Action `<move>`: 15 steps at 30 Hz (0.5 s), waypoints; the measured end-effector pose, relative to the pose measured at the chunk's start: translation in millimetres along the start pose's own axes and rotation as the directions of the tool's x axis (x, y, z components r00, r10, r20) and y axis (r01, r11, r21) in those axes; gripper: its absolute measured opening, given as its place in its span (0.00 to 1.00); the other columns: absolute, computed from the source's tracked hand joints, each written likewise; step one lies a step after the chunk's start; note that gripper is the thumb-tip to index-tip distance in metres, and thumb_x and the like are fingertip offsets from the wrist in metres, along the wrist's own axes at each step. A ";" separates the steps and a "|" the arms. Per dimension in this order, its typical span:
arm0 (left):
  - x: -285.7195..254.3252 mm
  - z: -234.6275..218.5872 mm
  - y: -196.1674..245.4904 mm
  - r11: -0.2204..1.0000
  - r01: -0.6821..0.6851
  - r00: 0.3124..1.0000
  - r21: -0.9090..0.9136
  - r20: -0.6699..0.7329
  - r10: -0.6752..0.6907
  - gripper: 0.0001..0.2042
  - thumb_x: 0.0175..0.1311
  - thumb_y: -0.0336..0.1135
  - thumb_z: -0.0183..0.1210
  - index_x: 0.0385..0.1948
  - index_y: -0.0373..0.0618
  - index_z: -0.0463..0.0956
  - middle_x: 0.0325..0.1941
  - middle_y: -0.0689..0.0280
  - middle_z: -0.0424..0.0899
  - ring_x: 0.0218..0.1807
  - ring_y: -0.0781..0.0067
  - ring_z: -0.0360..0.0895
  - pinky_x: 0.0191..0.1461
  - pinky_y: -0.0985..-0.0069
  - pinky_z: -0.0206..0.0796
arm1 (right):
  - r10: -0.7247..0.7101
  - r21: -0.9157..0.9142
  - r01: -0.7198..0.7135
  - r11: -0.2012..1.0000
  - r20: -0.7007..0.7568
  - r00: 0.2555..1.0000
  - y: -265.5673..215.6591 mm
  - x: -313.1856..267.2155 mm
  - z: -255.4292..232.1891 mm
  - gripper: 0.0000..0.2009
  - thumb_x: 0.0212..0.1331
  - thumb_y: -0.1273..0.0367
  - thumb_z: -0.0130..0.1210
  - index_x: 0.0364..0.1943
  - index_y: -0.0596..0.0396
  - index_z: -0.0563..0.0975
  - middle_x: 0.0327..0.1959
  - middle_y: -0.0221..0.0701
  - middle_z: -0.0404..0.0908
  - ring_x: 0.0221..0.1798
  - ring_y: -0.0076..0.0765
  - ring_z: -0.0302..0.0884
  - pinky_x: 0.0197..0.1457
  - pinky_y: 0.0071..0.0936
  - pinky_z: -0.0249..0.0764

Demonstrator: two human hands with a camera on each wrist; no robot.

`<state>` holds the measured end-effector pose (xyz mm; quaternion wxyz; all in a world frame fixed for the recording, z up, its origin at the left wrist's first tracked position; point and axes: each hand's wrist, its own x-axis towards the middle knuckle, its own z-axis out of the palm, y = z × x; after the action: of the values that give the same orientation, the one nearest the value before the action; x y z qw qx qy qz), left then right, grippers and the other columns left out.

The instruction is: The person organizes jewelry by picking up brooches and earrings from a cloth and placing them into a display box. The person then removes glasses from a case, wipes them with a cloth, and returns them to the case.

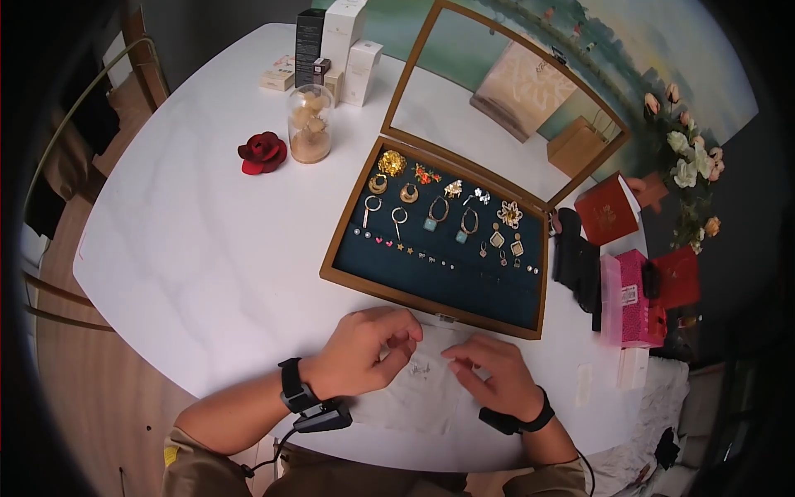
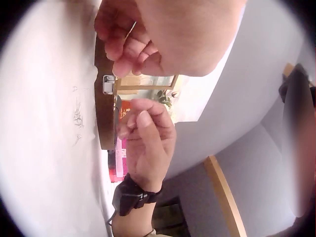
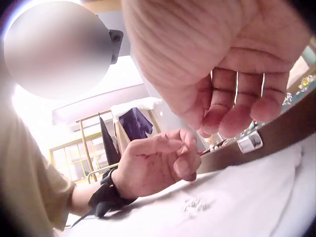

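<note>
Over the white cloth (image 1: pixel 406 406), my left hand (image 1: pixel 368 352) hovers with its fingers bent and thumb near the fingertips. I cannot tell whether something tiny sits between them. My right hand (image 1: pixel 501 377) faces it from the right, fingers loosely bent, nothing visible in them. Several small silvery pieces of jewelry (image 1: pixel 420 370) lie on the cloth between the two hands; the right wrist view also shows this little pile (image 3: pixel 196 207). Just beyond the hands stands a wooden jewelry box (image 1: pixel 381 289) with its glass lid (image 1: pixel 464 50) raised. Rows of earrings and brooches, among them a gold flower brooch (image 1: pixel 508 214), fill its dark lining.
Left of the box are a red flower (image 1: pixel 262 153) and a glass dome (image 1: pixel 311 124), with cosmetic boxes (image 1: pixel 362 73) behind. To the right sit a red box (image 1: pixel 607 209), black cases (image 1: pixel 577 261) and a pink box (image 1: pixel 633 298). Flowers (image 1: pixel 686 170) stand at the back right.
</note>
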<state>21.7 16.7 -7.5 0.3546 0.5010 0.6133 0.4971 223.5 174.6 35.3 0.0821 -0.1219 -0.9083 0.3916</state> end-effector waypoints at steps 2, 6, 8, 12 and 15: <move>3.0 1.6 -6.3 0.979 -0.151 0.988 0.137 0.001 0.152 0.10 0.53 0.19 0.55 0.36 0.39 0.80 0.34 0.59 0.83 0.40 0.58 0.81 0.44 0.68 0.75 | -0.004 0.011 0.003 1.000 0.087 0.996 8.5 -9.0 7.5 0.08 0.63 0.75 0.62 0.45 0.54 0.82 0.33 0.35 0.80 0.33 0.43 0.81 0.38 0.34 0.77; 5.4 0.2 -7.8 0.754 -0.393 0.916 0.527 0.150 0.373 0.14 0.38 0.27 0.60 0.33 0.44 0.80 0.34 0.62 0.79 0.41 0.54 0.74 0.45 0.63 0.70 | 0.033 0.074 -0.042 0.996 0.117 0.993 14.7 -14.2 15.3 0.08 0.64 0.75 0.61 0.45 0.54 0.80 0.33 0.35 0.80 0.34 0.44 0.82 0.38 0.36 0.77; 4.2 0.4 -2.2 0.737 -0.387 0.921 0.554 0.193 0.338 0.15 0.36 0.28 0.60 0.33 0.45 0.80 0.35 0.62 0.78 0.43 0.55 0.73 0.47 0.63 0.69 | 0.020 0.095 -0.030 0.995 0.100 0.995 20.1 -14.7 22.2 0.08 0.64 0.75 0.61 0.45 0.54 0.80 0.33 0.35 0.80 0.33 0.44 0.81 0.38 0.36 0.77; 4.3 0.6 3.1 0.701 -0.364 0.931 0.614 0.262 0.254 0.17 0.35 0.31 0.62 0.33 0.46 0.79 0.40 0.62 0.77 0.49 0.55 0.70 0.53 0.62 0.65 | -0.064 0.110 0.063 0.992 0.008 0.998 33.4 -16.7 31.8 0.06 0.64 0.75 0.61 0.43 0.56 0.81 0.30 0.30 0.78 0.27 0.31 0.76 0.29 0.28 0.72; 6.2 0.6 6.2 0.684 -0.375 0.927 0.626 0.269 0.262 0.14 0.36 0.31 0.61 0.30 0.44 0.77 0.36 0.62 0.73 0.47 0.58 0.68 0.54 0.66 0.62 | -0.070 0.120 0.072 0.990 -0.021 0.997 37.5 -17.6 35.0 0.06 0.64 0.75 0.61 0.43 0.55 0.80 0.29 0.30 0.79 0.26 0.30 0.77 0.29 0.29 0.73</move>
<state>22.4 22.8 -1.3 0.1070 0.7310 0.6228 0.2575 237.7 170.2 -16.9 0.1109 -0.0879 -0.8861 0.4414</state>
